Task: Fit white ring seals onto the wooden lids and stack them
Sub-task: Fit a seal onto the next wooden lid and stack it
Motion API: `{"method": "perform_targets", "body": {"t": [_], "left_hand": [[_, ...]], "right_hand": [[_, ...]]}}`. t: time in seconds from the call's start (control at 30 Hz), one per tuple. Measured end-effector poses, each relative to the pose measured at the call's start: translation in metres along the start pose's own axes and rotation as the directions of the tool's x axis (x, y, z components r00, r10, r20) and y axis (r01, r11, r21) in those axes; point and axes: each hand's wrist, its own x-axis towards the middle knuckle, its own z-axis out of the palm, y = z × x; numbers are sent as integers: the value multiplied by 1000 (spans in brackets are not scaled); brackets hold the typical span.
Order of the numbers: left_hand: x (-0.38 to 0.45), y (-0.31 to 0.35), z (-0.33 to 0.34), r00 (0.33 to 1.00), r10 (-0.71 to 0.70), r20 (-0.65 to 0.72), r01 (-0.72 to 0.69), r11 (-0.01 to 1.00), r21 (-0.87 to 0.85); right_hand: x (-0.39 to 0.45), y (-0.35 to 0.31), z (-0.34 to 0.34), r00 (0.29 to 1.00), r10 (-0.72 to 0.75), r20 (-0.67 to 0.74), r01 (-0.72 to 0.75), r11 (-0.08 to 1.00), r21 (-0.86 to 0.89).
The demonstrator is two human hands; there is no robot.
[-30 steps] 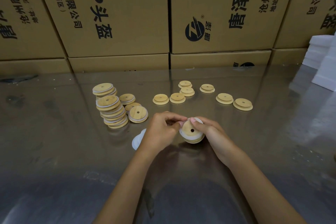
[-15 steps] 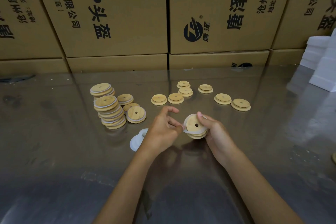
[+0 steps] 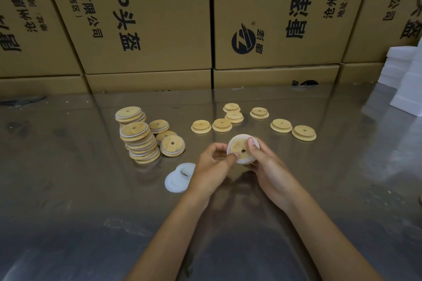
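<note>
both hands (image 3: 242, 166) gripping wooden lid (image 3: 242, 149) (seal seemingly on)

I see pale matt wood on the lids (image 3: 201, 126), smooth white rubbery rings (image 3: 177, 181). The table (image 3: 68, 189) looks glossy metal; the boxes (image 3: 146, 18) are matt cardboard.

a glossy, reflective table (image 3: 68, 189) carries everything. to the left stands a leaning stack of sealed wooden lids (image 3: 139, 139), with a few more sealed lids (image 3: 172, 145) beside it. seven bare wooden lids (image 3: 303, 132) lie scattered farther back, two of them overlapping. a small pile of white ring seals (image 3: 178, 180) lies nearer. white foam blocks (image 3: 408, 89) sit at the right edge.
</note>
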Motion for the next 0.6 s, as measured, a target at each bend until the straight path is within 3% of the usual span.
{"method": "perform_targets", "body": {"t": [0.1, 0.4, 0.6], "left_hand": [[0, 2, -2, 1000, 17, -26, -19, 998, -58], [2, 7, -7, 977, 203, -59, -200, 978, 54], [6, 5, -10, 976, 196, -98, -187, 978, 92]], "right_hand": [[-1, 0, 0, 999, -30, 27, 30, 999, -17], [-2, 2, 4, 999, 1, -50, -8, 990, -144], [-2, 3, 2, 999, -9, -38, 4, 993, -119]]}}
